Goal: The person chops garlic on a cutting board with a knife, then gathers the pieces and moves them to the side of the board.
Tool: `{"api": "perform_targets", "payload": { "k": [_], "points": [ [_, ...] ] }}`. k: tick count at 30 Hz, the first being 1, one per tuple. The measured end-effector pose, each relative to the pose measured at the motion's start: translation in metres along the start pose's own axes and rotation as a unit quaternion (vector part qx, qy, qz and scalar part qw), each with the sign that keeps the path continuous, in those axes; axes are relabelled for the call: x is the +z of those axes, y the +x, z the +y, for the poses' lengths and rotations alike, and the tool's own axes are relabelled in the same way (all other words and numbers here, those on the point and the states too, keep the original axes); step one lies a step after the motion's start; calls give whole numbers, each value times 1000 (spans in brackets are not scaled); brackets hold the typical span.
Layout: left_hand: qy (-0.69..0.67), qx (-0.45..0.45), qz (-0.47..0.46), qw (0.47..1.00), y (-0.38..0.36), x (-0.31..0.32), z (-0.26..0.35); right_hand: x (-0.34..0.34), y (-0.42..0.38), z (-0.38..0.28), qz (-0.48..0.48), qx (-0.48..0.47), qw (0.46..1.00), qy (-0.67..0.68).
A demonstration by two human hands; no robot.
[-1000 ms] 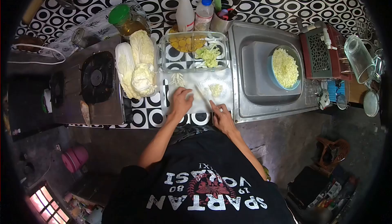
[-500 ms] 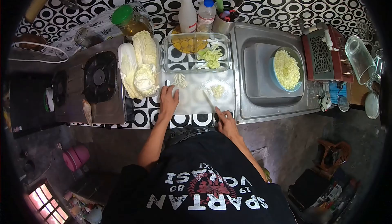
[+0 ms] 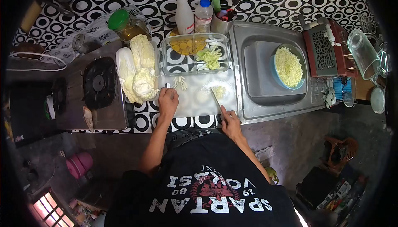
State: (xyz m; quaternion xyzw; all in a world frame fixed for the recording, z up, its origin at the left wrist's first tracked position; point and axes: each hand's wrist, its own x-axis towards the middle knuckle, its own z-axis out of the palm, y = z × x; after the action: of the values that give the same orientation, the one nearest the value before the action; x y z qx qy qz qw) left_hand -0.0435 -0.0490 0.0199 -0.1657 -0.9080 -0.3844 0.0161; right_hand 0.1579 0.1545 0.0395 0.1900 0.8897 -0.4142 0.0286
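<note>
My right hand (image 3: 230, 123) is closed round the handle of a knife (image 3: 216, 98), whose blade lies over a cutting board (image 3: 190, 105). Beside the blade is a small pile of finely chopped pale vegetable (image 3: 219, 91). At the board's left edge rests my left hand (image 3: 168, 101), its fingers bent; whether something is between them is too small to tell. Just above those fingers are thin pale vegetable strips (image 3: 180, 82). Behind the board stands a divided glass container (image 3: 195, 70) with leafy green pieces (image 3: 210, 58) in its right part.
Cabbage heads (image 3: 145, 84) lie left of the board, beside a stove (image 3: 74, 115). On the right, a blue bowl of chopped cabbage (image 3: 289, 67) stands in the sink (image 3: 257, 107). Bottles (image 3: 184, 15) and a metal cup (image 3: 221, 26) are behind the container.
The knife blade has turned more upright and moved to the right, beside the chopped pile. My left hand has shifted slightly, and the whole view has moved a little.
</note>
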Motion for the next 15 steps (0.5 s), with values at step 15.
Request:
{"api": "perform_targets", "payload": {
  "k": [15],
  "points": [
    [-88, 91, -214, 969, -17, 54, 47, -2, 11, -16, -1, -27, 1000, 15]
  ]
}}
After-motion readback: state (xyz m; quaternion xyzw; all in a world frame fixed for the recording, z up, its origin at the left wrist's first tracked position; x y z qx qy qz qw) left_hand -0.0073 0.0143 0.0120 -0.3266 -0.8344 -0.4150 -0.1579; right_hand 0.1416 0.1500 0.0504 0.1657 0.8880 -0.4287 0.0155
